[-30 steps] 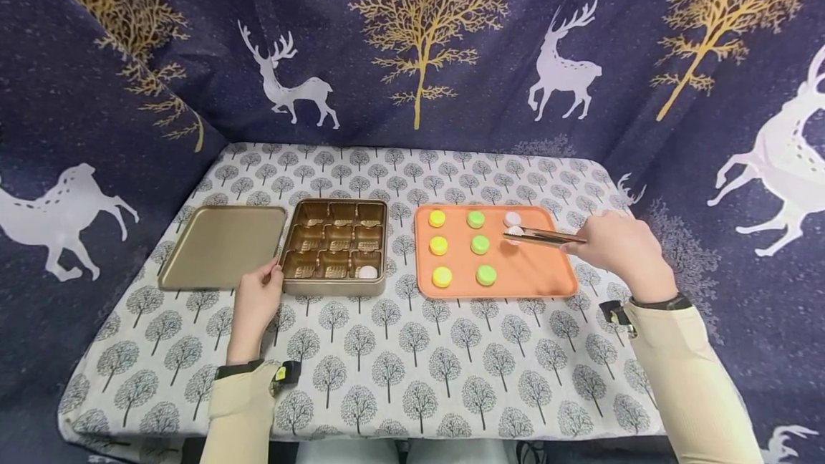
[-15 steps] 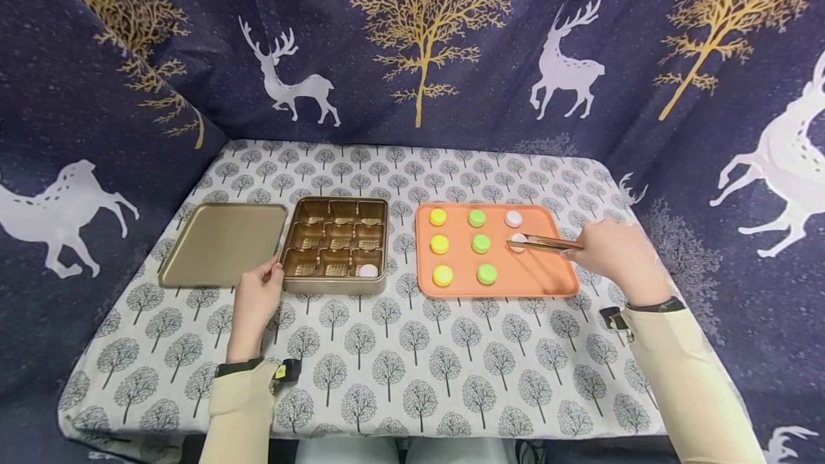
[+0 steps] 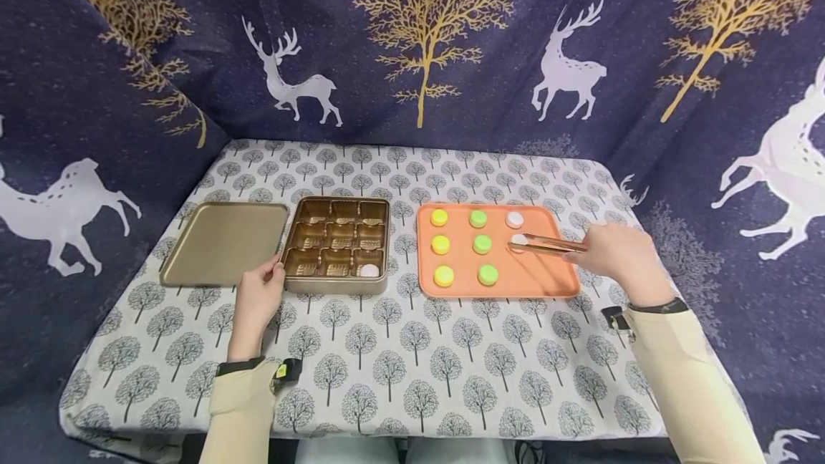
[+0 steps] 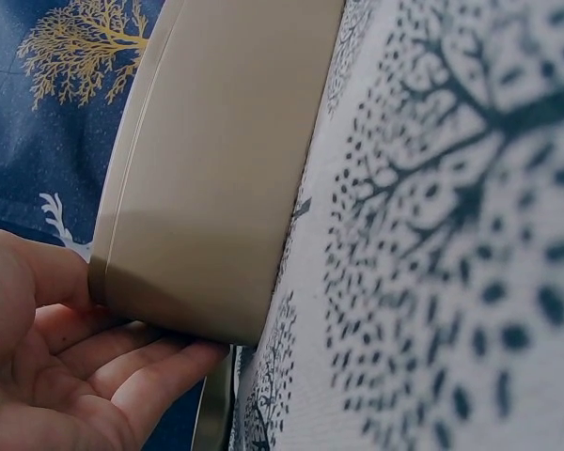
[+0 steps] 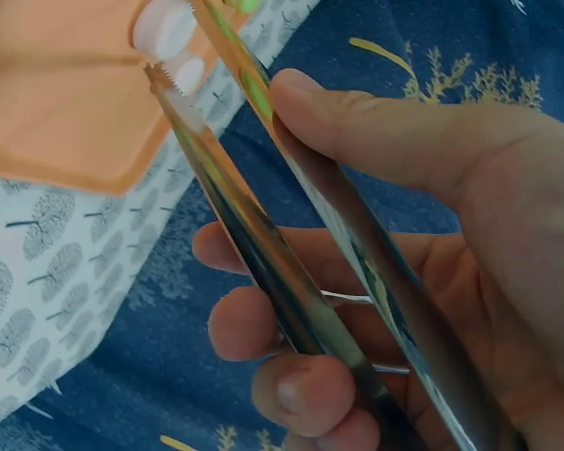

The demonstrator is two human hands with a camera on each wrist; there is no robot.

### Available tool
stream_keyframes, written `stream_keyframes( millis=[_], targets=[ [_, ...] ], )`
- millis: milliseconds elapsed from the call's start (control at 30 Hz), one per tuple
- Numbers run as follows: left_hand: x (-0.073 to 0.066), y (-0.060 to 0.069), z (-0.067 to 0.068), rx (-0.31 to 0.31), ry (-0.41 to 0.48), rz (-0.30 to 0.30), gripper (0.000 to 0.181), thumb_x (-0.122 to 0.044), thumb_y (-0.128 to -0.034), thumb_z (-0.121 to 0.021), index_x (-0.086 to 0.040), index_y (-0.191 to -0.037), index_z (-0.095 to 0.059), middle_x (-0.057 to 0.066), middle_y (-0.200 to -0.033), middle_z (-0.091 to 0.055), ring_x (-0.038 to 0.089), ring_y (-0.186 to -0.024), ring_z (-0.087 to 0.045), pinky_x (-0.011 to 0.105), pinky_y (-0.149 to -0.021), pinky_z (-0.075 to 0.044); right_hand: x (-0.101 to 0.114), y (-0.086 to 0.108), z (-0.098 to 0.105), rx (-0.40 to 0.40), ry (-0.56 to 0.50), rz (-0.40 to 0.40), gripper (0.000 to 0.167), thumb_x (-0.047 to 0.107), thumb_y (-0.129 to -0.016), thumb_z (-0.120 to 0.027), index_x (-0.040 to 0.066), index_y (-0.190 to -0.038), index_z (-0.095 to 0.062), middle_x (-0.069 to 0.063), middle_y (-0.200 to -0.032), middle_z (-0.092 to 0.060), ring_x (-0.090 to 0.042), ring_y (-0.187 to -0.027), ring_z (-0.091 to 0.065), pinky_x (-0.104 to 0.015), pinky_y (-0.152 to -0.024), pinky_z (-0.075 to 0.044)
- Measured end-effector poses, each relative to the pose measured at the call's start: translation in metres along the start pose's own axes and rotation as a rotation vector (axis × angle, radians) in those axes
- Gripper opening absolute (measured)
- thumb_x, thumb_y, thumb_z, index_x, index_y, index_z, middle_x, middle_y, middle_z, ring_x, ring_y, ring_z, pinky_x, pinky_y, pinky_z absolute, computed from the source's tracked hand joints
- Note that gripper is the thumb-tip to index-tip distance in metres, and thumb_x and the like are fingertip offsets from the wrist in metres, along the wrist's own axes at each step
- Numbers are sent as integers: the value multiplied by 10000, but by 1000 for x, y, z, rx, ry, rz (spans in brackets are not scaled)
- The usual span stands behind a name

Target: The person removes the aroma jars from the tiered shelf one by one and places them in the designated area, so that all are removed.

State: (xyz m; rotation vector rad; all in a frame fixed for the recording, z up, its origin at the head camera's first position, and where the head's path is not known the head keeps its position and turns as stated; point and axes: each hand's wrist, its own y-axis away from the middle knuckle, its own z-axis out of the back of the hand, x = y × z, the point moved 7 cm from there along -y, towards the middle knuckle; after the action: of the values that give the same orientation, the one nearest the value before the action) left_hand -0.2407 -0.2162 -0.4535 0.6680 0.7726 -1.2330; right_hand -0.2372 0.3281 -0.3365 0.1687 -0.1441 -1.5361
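My right hand [image 3: 615, 256] holds a pair of metal tongs [image 3: 551, 243] with serrated tips. Its arms stand apart on either side of a white round piece [image 3: 518, 240] on the orange tray [image 3: 541, 278]. In the right wrist view, thumb and fingers lie along the tongs [image 5: 301, 310], and two white pieces [image 5: 163, 28] show near the tips. My left hand [image 3: 258, 296] grips the front left corner of the gold tin box [image 3: 335, 286]. In the left wrist view, the thumb is at the rim of the box [image 4: 207, 188] and the fingers touch its side.
Yellow round pieces [image 3: 440, 245] and green ones [image 3: 482, 244] stand in columns on the tray, with another white piece [image 3: 514, 219] behind. One white piece [image 3: 369, 271] sits in the box's front right compartment. A flat gold lid [image 3: 222, 245] lies left of the box.
The white piece at the tongs has shifted slightly toward the front right and now rests on the tray. The tong arms have spread apart. My left hand keeps its place on the box.
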Motion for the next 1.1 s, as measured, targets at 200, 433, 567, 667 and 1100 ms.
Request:
stream_keyframes(
  millis=[200, 433, 567, 667, 1100],
  targets=[
    [0, -1, 1, -9, 4, -13, 428, -154, -1016, -420, 27, -1398, -485, 292, -1369, -506, 456, -1313, -455, 559, -1087, -368, -5, 14, 14, 40, -42, -12, 440, 573, -863, -616, 194, -638, -601, 28, -585, -454, -177, -570, -453, -353, -468, -341],
    [1, 0, 2, -11, 4, -3, 428, -153, -1015, -418, 29, -1396, -487, 297, -1366, -506, 460, -1312, -454, 568, -1083, -366, 10, 20, 30, -16, -61, 157, 369, 435, -941, -590, 89, -967, -715, 3, -726, -609, -178, -661, -544, -395, -574, -455],
    [2, 0, 1, -7, 13, 5, 428, -159, -1017, -422, 22, -1399, -486, 289, -1383, -495, 456, -1328, -437, 565, -1097, -350, 31, 22, 35, -113, -74, 303, 314, 343, -985, -564, 69, -1115, -645, 15, -735, -601, -145, -649, -547, -407, -642, -489],
    [2, 0, 1, -4, 15, 7, 427, -162, -1018, -427, 17, -1401, -486, 281, -1397, -485, 454, -1339, -425, 563, -1109, -336, 45, 23, 36, -193, -63, 368, 287, 362, -989, -562, 130, -1150, -616, 46, -742, -582, -103, -627, -513, -366, -604, -465],
    [2, -2, -1, -11, 34, 7, 425, -167, -1018, -434, 11, -1399, -494, 278, -1384, -502, 441, -1330, -445, 547, -1102, -357, 120, 10, 38, -441, -108, 610, 300, 394, -881, -707, 127, -1019, -704, 48, -733, -647, -18, -520, -450, -236, -485, -406]
  ],
)
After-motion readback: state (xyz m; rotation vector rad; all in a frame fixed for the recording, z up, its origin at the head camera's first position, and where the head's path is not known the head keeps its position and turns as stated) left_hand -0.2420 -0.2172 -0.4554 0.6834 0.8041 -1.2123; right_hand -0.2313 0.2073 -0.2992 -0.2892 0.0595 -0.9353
